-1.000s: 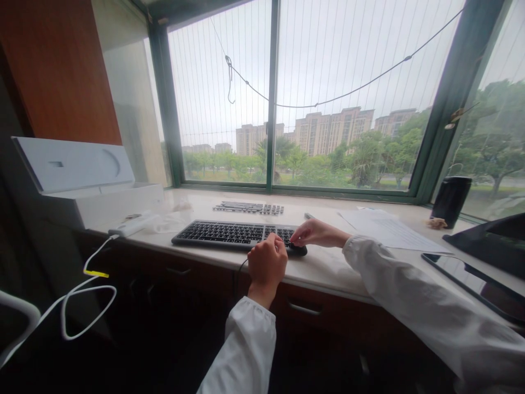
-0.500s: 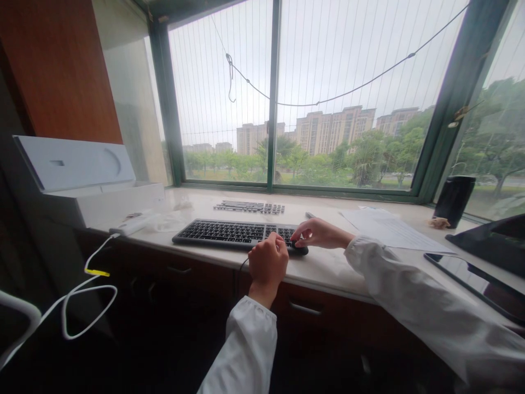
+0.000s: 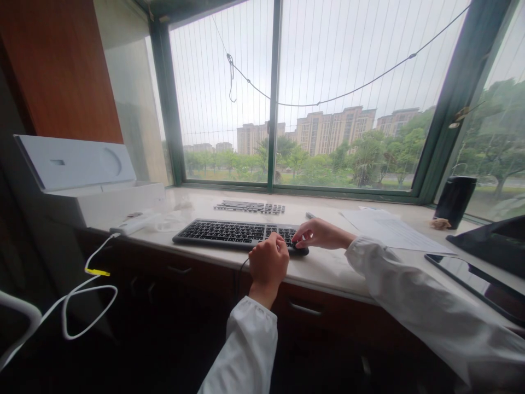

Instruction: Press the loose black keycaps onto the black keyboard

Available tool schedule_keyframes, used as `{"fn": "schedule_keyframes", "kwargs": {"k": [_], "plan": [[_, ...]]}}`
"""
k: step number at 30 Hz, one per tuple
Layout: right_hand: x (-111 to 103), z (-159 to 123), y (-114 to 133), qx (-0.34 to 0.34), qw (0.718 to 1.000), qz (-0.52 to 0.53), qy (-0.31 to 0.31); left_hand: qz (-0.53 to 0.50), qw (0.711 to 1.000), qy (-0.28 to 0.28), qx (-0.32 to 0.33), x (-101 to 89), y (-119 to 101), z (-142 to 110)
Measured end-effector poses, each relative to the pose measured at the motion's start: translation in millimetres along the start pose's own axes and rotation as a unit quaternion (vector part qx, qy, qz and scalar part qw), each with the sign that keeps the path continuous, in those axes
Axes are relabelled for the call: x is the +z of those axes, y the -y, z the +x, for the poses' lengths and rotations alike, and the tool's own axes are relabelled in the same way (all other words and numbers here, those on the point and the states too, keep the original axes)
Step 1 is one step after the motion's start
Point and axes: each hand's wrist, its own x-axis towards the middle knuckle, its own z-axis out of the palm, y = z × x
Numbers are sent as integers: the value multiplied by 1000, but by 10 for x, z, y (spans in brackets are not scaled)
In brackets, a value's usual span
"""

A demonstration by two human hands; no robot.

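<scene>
A black keyboard (image 3: 223, 232) lies near the front edge of the counter, its bare key wells showing. My left hand (image 3: 269, 262) is closed at the keyboard's front edge, towards the right end; whatever its fingertips hold is hidden behind the knuckles. From the right, my right hand (image 3: 318, 234) reaches over the number pad, thumb and fingers pinched together at the keys. Anything in that pinch is too small to make out. Behind the keyboard, loose keycaps (image 3: 249, 207) are laid out in rows on the counter.
An open white box (image 3: 118, 200) stands at the left, beside a white power strip (image 3: 133, 223) and clear plastic wrapping. Papers (image 3: 389, 227), a black phone or tablet (image 3: 476, 282) and a dark cylinder (image 3: 455, 201) lie to the right. The window rises behind.
</scene>
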Motion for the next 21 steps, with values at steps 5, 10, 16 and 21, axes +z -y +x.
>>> {"fn": "schedule_keyframes", "kwargs": {"k": [5,10,16,21], "plan": [[9,6,9,7,1000,14,-1,6,1000,14,-4,-9,-19,-1],[50,25,-72,14,998,65,4,-4,999,22,26,-21,-19,-10],[82,26,-122,35,990,131,29,-41,990,47,126,-9,32,-21],[103,22,-112,40,978,200,40,-37,985,75,151,20,51,-18]]}}
